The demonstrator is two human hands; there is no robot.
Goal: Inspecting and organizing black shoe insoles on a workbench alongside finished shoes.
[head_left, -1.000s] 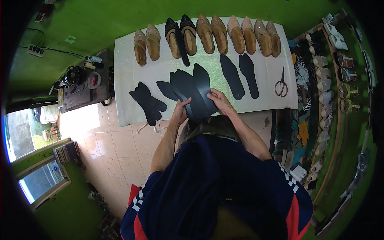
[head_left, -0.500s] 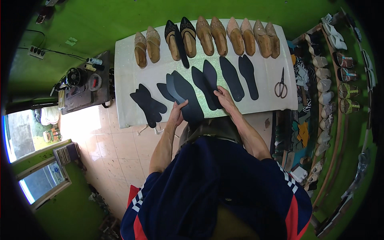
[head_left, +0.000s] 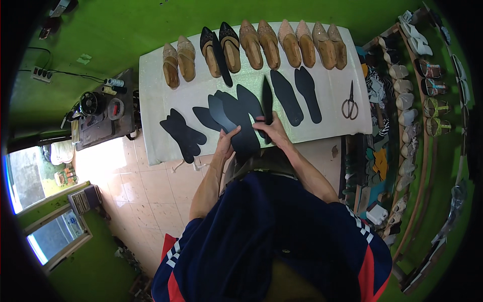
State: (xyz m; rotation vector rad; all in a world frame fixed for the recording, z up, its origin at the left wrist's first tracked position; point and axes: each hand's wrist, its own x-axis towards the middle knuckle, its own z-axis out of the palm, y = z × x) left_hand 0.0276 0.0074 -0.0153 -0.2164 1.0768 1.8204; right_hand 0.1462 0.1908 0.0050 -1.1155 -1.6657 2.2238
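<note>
My left hand (head_left: 227, 141) is closed on a few black insoles (head_left: 240, 123) at the table's near edge, thumb on top. Just right of it, my right hand (head_left: 274, 131) grips one black insole (head_left: 267, 95), tipped up so that its thin edge shows. Another dark insole (head_left: 247, 100) lies partly hidden between the two hands. Farther right, two groups of black insoles (head_left: 287, 98) rest flat on the white table (head_left: 329, 118). To the left lies a small overlapping pile of insoles (head_left: 183, 133).
Pointed mules (head_left: 255, 48) in beige and black line the table's far edge, one black insole leaning among them. Scissors (head_left: 350, 104) lie at the right. A dark side table (head_left: 103, 123) stands left; shoe racks (head_left: 406, 126) fill the right wall.
My right hand has drawn slightly left toward my left hand, and its insole has turned from lying flat to standing on edge. My left hand keeps its hold.
</note>
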